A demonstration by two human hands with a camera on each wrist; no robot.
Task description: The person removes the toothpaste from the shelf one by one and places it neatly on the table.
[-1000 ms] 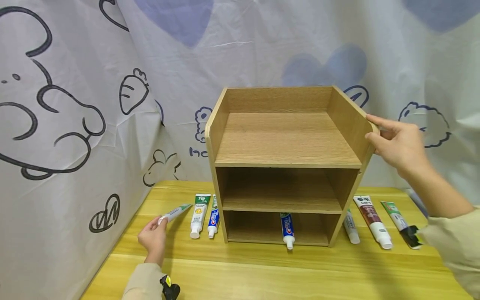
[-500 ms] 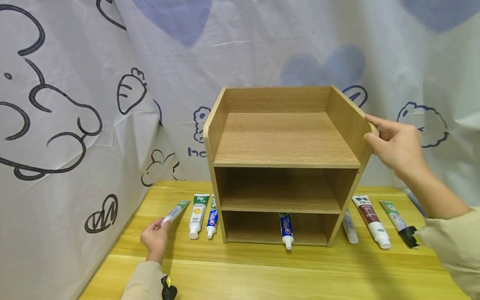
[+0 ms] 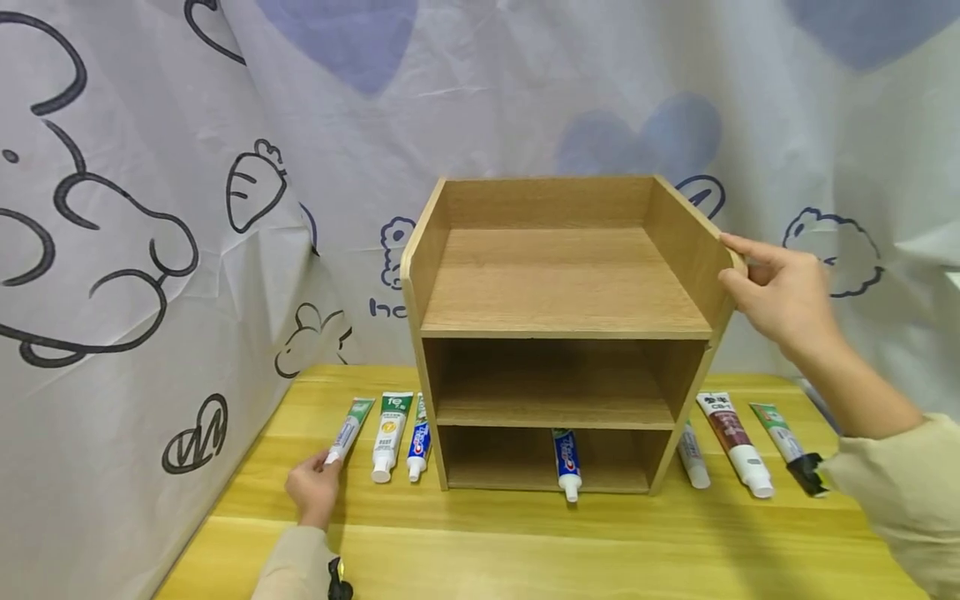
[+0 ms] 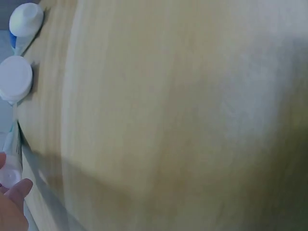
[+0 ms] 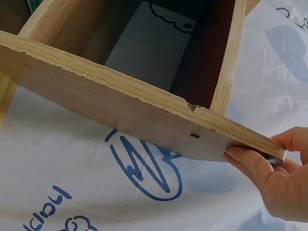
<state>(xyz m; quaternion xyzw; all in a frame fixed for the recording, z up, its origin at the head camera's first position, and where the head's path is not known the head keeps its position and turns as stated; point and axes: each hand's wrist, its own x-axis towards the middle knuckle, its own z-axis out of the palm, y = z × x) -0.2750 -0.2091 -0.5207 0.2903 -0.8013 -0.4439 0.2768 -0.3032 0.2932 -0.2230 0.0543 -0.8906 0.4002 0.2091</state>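
Observation:
My left hand (image 3: 313, 490) pinches a green-and-white toothpaste tube (image 3: 349, 430) by its white cap end, at the left of the table. The left wrist view shows the white cap (image 4: 10, 174) between thumb and finger. Beside that tube lie a white-and-green toothpaste tube (image 3: 391, 437) and a blue toothpaste tube (image 3: 418, 442). My right hand (image 3: 787, 296) grips the upper front corner of the wooden shelf's (image 3: 570, 283) right side panel. Up close in the right wrist view, the fingers wrap the edge of that panel (image 5: 144, 106). Another blue toothpaste tube (image 3: 567, 467) sticks out of the bottom compartment, cap forward.
Right of the shelf lie a white tube (image 3: 693, 458), a maroon-and-white tube (image 3: 737, 446) and a green-and-white tube (image 3: 782, 435), the last partly behind the right wrist's black camera strap. A printed curtain (image 3: 510, 108) hangs behind the yellow wooden table (image 3: 480, 550).
The left hand has swung the toothpaste tube from a slant to nearly in line with its neighbours, flat on the table. The right hand keeps its hold on the shelf. The head view shifted slightly.

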